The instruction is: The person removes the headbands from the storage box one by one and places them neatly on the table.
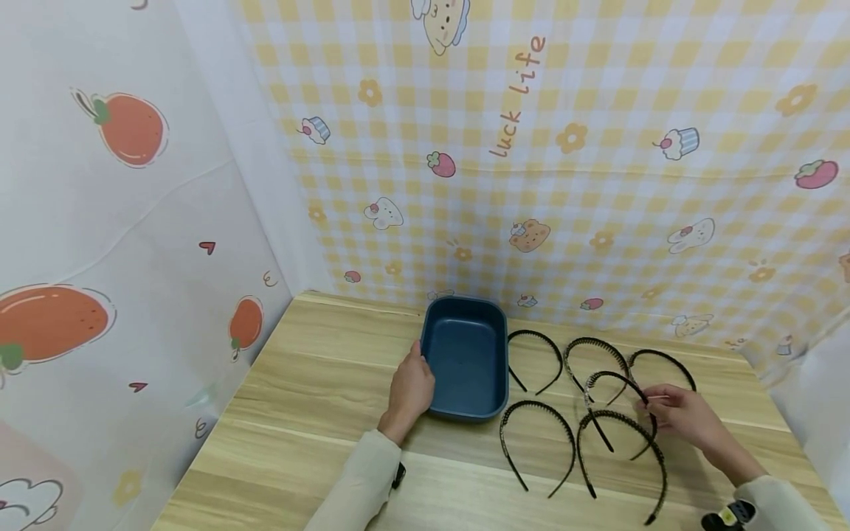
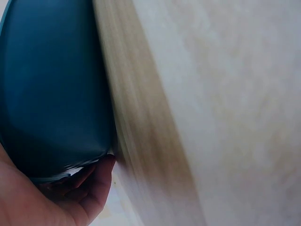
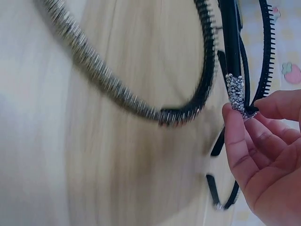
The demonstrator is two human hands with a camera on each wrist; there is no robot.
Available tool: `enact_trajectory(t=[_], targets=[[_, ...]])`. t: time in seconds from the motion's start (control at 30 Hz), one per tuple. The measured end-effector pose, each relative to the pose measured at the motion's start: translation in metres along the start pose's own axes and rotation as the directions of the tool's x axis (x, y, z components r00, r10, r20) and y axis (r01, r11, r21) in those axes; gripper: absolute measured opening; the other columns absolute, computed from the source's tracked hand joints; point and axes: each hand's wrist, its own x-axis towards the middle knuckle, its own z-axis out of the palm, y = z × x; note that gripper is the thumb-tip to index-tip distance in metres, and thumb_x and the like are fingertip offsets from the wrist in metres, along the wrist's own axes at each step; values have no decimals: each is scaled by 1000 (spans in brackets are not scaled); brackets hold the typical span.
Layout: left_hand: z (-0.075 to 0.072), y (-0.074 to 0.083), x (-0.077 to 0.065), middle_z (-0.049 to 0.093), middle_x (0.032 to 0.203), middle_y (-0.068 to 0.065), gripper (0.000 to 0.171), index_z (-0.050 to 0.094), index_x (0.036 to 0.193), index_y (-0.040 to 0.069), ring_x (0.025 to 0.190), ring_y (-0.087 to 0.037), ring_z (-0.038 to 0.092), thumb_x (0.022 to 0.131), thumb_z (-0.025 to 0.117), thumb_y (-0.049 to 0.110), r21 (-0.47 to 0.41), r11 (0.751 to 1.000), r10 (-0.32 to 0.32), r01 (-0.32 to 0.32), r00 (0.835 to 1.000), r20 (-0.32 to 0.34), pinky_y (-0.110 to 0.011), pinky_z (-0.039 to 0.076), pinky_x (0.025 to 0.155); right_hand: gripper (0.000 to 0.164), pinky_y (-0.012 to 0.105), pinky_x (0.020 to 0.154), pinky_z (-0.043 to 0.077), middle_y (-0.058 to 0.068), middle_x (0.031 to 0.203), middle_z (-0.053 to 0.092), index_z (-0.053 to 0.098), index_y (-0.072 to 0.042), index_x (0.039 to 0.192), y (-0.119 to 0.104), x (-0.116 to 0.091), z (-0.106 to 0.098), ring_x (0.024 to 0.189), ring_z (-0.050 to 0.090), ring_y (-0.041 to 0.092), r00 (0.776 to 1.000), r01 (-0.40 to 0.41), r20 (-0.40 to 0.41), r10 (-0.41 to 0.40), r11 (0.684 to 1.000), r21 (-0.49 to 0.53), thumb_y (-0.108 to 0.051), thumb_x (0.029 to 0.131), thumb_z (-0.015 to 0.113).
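Observation:
A dark blue rectangular plastic basin (image 1: 465,361) stands upright on the table. My left hand (image 1: 409,389) grips its left side; in the left wrist view, the curled fingers (image 2: 101,188) meet the basin's outer edge. Over on the right, my right hand (image 1: 684,417) pinches a black headband (image 1: 607,373) by one side, slightly above the others. The right wrist view shows thumb and fingers on its silver-beaded part (image 3: 236,92). Just below the held headband lies a toothed headband (image 1: 617,414), partly overlapped by it in the head view.
Several more headbands lie right of the basin: one close beside it (image 1: 534,333), two others along the back (image 1: 598,341), (image 1: 657,352), and one at the front (image 1: 538,404). A wood-grain table (image 1: 319,369) meets patterned cloth walls (image 1: 498,206) behind and at both sides.

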Motion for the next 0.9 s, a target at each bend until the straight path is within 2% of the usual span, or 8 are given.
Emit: enact_trajectory(t=[0.23, 0.4, 0.5, 0.63, 0.77, 0.9], targets=[[-2, 0, 0, 61, 105, -18, 41, 38, 134, -2, 75, -26, 62, 95, 37, 11, 4, 1000, 0, 0, 1000, -10, -37, 49, 60, 43, 33, 66, 51, 25, 108, 60, 39, 14, 124, 14, -10, -12, 80, 62, 19, 999, -35, -12, 35, 999, 4, -13, 92, 48], [-1, 0, -1, 61, 103, -16, 42, 38, 135, -1, 67, -21, 60, 94, 38, 11, 1, 1000, -8, 8, 1000, -7, -32, 46, 53, 42, 33, 65, 51, 19, 106, 62, 41, 14, 123, 24, -15, -18, 78, 61, 15, 998, -59, -10, 59, 998, 10, -13, 92, 48], [-1, 0, -1, 61, 103, -16, 42, 37, 135, -1, 63, -18, 57, 95, 38, 11, -3, 1000, -16, 16, 1000, -2, -31, 44, 50, 43, 33, 65, 51, 21, 108, 61, 41, 14, 123, 28, -17, -22, 79, 61, 14, 998, -62, -11, 62, 998, -6, -14, 91, 48], [-1, 1, -1, 61, 107, -17, 42, 37, 135, 0, 63, -19, 58, 95, 38, 12, -8, 1000, -16, 16, 1000, 0, -31, 44, 51, 46, 33, 65, 50, 26, 112, 57, 39, 15, 123, 34, -20, -31, 80, 61, 12, 997, -69, 31, 69, 997, -26, -16, 91, 50], [-1, 1, -1, 60, 109, -18, 42, 37, 135, -1, 65, -20, 59, 95, 38, 11, -11, 1000, -16, 16, 1000, -3, -32, 45, 52, 50, 35, 67, 50, 23, 111, 59, 39, 16, 124, 39, -24, -40, 82, 61, 11, 990, -84, 108, 85, 996, -11, -19, 91, 52], [-1, 1, 0, 60, 109, -18, 42, 38, 135, -1, 65, -20, 59, 94, 38, 11, -12, 1000, -14, 14, 1000, -7, -32, 44, 51, 50, 35, 67, 50, 19, 108, 62, 38, 17, 124, 44, -29, -47, 82, 61, 11, 985, -105, 134, 106, 994, -10, -18, 91, 52]])
